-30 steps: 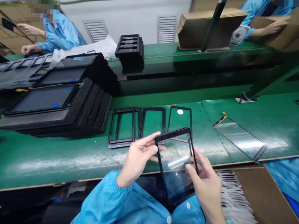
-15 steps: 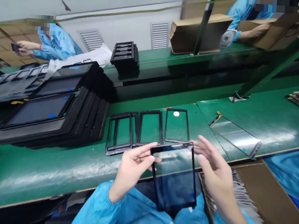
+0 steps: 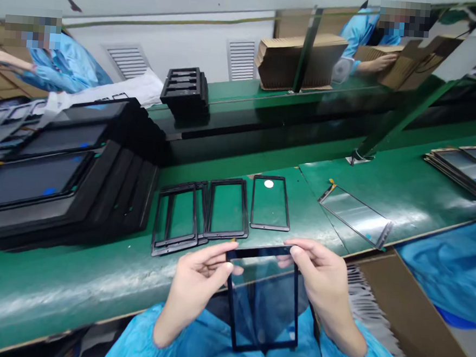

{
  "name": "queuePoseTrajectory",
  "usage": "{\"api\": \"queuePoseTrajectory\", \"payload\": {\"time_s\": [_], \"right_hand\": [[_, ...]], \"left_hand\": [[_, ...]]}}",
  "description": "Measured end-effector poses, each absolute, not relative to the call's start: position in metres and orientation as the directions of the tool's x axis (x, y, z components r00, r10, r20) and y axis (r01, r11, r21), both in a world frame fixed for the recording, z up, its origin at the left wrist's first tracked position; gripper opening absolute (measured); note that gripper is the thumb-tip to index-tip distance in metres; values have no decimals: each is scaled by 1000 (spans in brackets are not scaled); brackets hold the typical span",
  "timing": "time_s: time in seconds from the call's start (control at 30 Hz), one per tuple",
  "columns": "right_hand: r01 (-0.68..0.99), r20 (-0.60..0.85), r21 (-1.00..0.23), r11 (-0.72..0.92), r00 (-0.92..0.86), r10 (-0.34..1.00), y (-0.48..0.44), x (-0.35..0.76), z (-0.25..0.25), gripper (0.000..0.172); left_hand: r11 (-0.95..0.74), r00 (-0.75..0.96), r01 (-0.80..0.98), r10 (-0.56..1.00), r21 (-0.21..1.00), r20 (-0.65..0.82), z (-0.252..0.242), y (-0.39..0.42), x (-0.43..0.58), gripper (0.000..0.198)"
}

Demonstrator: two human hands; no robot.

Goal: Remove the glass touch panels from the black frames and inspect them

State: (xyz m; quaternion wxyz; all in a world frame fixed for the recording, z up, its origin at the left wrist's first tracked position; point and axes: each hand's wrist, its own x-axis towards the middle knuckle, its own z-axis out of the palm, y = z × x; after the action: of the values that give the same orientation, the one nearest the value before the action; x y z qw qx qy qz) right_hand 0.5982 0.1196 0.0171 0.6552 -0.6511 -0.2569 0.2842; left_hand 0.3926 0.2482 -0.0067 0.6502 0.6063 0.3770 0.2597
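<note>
I hold a clear glass panel with a black border (image 3: 262,300) upright over my lap, just in front of the green table's edge (image 3: 91,293). My left hand (image 3: 196,281) pinches its upper left corner. My right hand (image 3: 322,282) grips the upper right corner, fingers curled over the top edge. On the table beyond the panel lie three black frames side by side: a doubled one (image 3: 177,218), a single one (image 3: 226,208), and a thinner one with a white dot (image 3: 270,202).
Stacked black trays with dark screens (image 3: 54,182) fill the left of the table. A film-covered glass sheet (image 3: 355,215) lies to the right, more sheets (image 3: 465,164) at far right. A cardboard box (image 3: 411,326) stands at my right. Other people in blue coats work behind.
My right hand went from open beside the panel to gripping its upper right corner. The panel was brought lower and nearer to me, and my view shifted rightward.
</note>
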Motion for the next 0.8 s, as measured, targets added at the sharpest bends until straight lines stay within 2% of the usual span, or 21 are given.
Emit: {"api": "queuePoseTrajectory", "payload": {"time_s": [0.1, 0.2, 0.27, 0.3, 0.37, 0.4, 0.47, 0.57, 0.7, 0.8], "right_hand": [[-35, -26, -999, -2, 705, 709, 119, 596, 15, 13], [34, 11, -999, -14, 638, 770, 123, 590, 10, 11], [46, 14, -999, -15, 563, 827, 127, 585, 7, 13], [19, -6, -1000, -19, 525, 851, 128, 585, 6, 22], [-55, -79, -997, -61, 458, 885, 127, 592, 4, 40], [-75, -124, -992, -101, 429, 895, 123, 598, 3, 43], [-63, -202, -979, -193, 392, 898, 112, 615, -2, 41], [-95, -273, -961, -258, 437, 857, 91, 636, -18, 42], [-302, -330, -938, -171, 622, 710, 81, 632, -28, 42], [-387, -348, -918, -85, 683, 642, 89, 621, -19, 45]], "left_hand": [[-37, 604, 177, 793, 983, -80, 0, 249, 395, 33], [-418, 727, 246, 676, 875, 118, 20, 251, 404, 34], [-558, 845, 231, 520, 797, 119, 33, 253, 411, 39], [-560, 887, 223, 456, 798, 72, 38, 254, 415, 39], [-443, 915, 250, 399, 861, -60, 43, 256, 418, 36], [-342, 900, 278, 420, 898, -118, 43, 257, 417, 35], [-108, 824, 305, 528, 946, -206, 37, 258, 413, 34], [138, 666, 201, 707, 970, -239, 23, 258, 402, 35], [193, 543, 77, 815, 978, -203, 9, 253, 396, 37], [192, 467, 38, 864, 981, -188, 7, 247, 397, 36]]}}
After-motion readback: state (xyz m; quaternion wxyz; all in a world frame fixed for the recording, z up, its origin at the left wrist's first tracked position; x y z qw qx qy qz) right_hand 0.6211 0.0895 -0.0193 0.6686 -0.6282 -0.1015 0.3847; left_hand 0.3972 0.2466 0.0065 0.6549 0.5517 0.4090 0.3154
